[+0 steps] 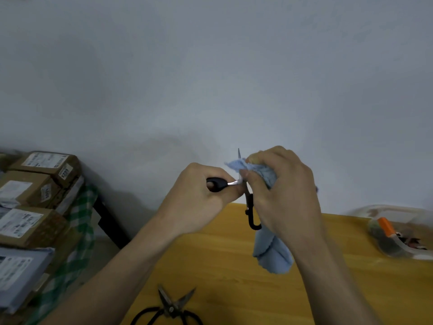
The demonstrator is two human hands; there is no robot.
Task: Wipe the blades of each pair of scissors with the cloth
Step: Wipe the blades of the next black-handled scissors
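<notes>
Above the table (pixel 210 254), left hand (pixel 199 195) grips opened scissors (pixel 244 193), tip up; right hand (pixel 281 195) clutches cloth (pixel 273 254) around blade.

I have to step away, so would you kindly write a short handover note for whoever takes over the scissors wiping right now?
Left hand grips one black handle of the open black-handled scissors, held up above the wooden table.
Right hand pinches the blue cloth around the upright blade; the tip pokes out above the cloth.
The black metal scissors lie open on the table's near edge.
Done: wiping of the held pair is under way.
Left: finish its blades, then do the other pair; I cannot tell whether that pair is already wiped.
</notes>
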